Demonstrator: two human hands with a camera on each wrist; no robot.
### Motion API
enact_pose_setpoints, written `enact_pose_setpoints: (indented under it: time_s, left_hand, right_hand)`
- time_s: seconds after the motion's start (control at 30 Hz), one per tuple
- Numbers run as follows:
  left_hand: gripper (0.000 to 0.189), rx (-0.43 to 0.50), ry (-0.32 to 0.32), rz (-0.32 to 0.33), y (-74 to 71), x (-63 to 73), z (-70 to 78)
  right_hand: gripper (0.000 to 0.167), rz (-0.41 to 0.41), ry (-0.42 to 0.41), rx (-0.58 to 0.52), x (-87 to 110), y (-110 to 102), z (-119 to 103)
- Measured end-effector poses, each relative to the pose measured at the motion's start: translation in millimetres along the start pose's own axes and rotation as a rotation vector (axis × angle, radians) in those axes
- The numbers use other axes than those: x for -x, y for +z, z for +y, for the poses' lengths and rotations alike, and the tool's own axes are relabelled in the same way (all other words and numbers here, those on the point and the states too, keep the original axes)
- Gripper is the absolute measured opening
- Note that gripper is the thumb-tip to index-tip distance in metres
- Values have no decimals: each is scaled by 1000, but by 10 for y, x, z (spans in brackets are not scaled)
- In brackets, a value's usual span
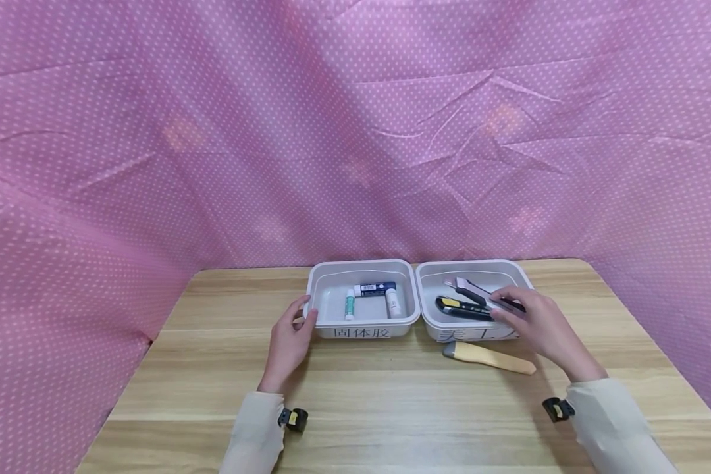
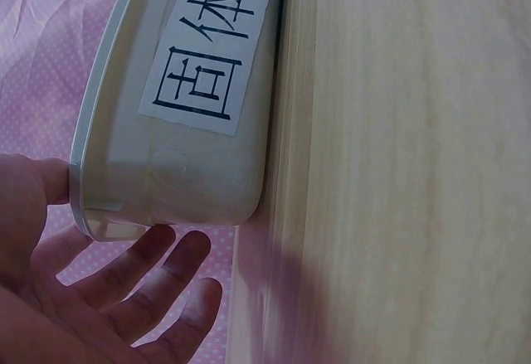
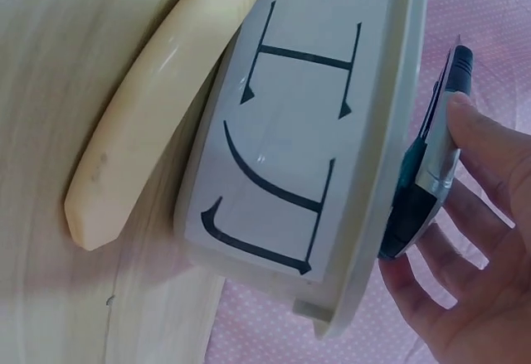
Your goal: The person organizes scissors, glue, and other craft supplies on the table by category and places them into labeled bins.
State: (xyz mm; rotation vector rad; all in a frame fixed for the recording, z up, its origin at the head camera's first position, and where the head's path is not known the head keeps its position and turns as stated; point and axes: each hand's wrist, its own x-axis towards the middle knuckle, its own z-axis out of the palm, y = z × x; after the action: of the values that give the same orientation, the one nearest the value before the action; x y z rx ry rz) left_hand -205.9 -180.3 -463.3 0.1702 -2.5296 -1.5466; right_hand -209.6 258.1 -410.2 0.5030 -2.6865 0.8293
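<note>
My left hand (image 1: 290, 342) grips the left rim of the left white plastic box (image 1: 363, 264), thumb on the rim and fingers against the end wall. That box holds a green-and-white glue stick (image 1: 349, 305), a dark blue one (image 1: 378, 289) and a white one (image 1: 394, 303). Between thumb and fingers, my right hand (image 1: 539, 322) pinches a grey-and-black utility knife (image 3: 436, 173) above the right white box (image 1: 471, 264). A black utility knife with yellow marks (image 1: 457, 307) lies in this box. A yellow utility knife (image 1: 487, 357) rests on the table, before the right box.
The two boxes stand side by side at the back of the wooden table (image 1: 379, 401). Each carries a printed label on its front wall, such as the left label (image 2: 203, 82). Pink dotted cloth (image 1: 355, 131) hangs behind and at both sides.
</note>
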Motion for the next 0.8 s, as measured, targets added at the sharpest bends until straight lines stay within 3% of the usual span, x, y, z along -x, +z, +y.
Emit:
enact_pose_setpoints:
  time_s: [0.43,0.8]
  left_hand:
    - [45,5,3,5,-9,0,10]
    - [44,1,11,15,7,-2,7]
  right_hand:
    - [21,-68,37,-57,-52,73,79]
    - [19,-85,62,-28,-74,99,119]
